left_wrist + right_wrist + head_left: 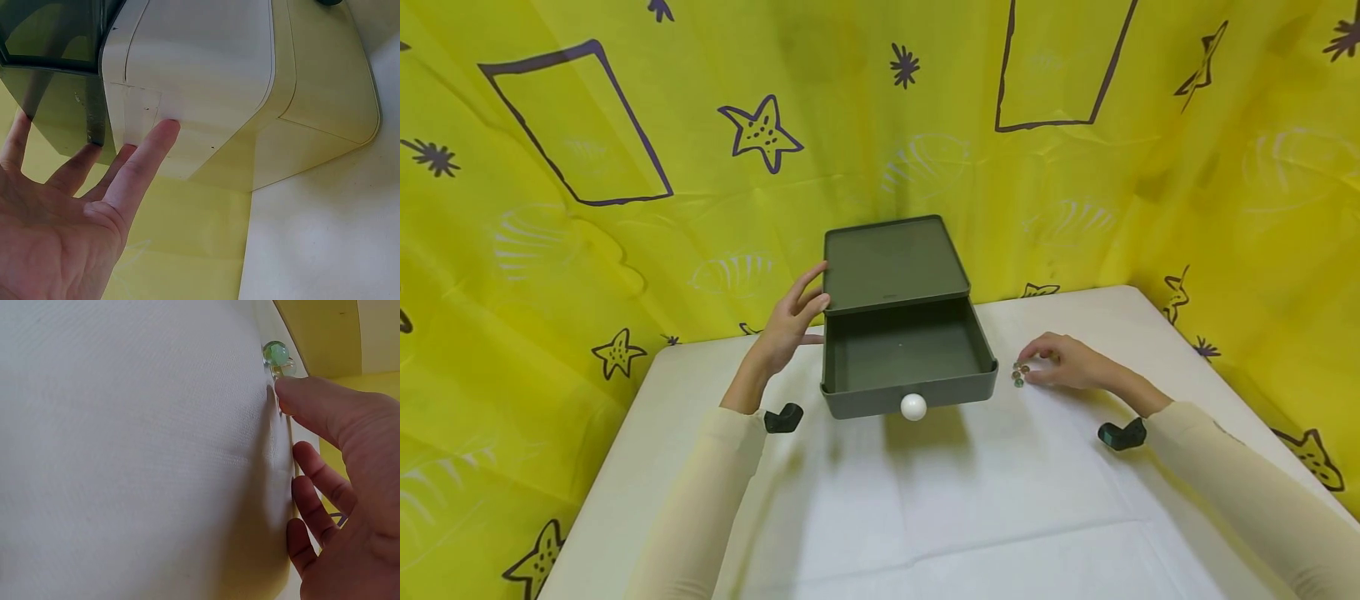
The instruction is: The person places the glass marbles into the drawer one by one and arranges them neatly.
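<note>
A dark green box [895, 258] with its drawer [906, 350] pulled out stands on the white table. The drawer has a round white knob [913, 407] on its front. My left hand [786, 321] touches the left side of the box with fingers spread and fairly straight. In the left wrist view its fingertips [169, 125] lie against the pale side wall. To the right of the drawer, my right hand [1067, 362] is down at several small glass marbles [1018, 375], thumb and index finger around them. A greenish marble [275, 353] shows just beyond the thumb in the right wrist view.
A yellow curtain [850, 133] with dark star drawings surrounds the back and sides of the table. The white tablecloth [1000, 525] has a crease across its near part. Dark wrist devices [1122, 434] sit at both sleeves.
</note>
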A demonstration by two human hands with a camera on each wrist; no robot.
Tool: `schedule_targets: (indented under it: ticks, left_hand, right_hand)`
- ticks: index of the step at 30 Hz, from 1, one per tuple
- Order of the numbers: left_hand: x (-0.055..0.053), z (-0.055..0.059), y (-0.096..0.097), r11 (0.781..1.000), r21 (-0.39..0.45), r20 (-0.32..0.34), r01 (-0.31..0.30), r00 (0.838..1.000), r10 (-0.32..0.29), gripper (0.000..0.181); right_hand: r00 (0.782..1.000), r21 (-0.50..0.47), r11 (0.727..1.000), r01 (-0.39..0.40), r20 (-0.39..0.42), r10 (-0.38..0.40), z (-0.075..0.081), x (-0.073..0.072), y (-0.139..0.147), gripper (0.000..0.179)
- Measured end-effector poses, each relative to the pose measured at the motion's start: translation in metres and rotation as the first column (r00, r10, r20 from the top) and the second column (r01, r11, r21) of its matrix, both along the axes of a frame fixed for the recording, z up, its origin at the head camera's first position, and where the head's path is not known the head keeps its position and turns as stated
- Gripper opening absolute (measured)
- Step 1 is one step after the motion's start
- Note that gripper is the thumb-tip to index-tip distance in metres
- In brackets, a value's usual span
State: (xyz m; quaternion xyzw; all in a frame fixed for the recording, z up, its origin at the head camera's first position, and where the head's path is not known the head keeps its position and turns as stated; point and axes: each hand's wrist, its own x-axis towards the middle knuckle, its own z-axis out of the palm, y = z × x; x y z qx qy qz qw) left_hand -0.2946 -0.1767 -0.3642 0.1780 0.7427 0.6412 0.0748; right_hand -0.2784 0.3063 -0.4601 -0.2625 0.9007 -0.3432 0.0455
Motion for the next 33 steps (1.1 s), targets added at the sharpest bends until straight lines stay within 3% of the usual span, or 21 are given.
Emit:
schedule_targets:
  ticks: [10,33]
  left_hand:
    - [-0.0013,-0.0005,0.0004,1.0,0.011,0.003,-0.003,1.0,0.003,0.059]
    - [0.0007,0.0007,0.001,1.0,0.008,0.008,-0.003,1.0,0.003,0.06]
  right_hand:
    - [1.0,0.025,0.999,0.023,0.008,-0.023,-0.0011,-0.002,-0.0007,0.011]
    - [1.0,0.022,0.999,0.027,0.01,-0.027,-0.0019,-0.0012,-0.001,0.01]
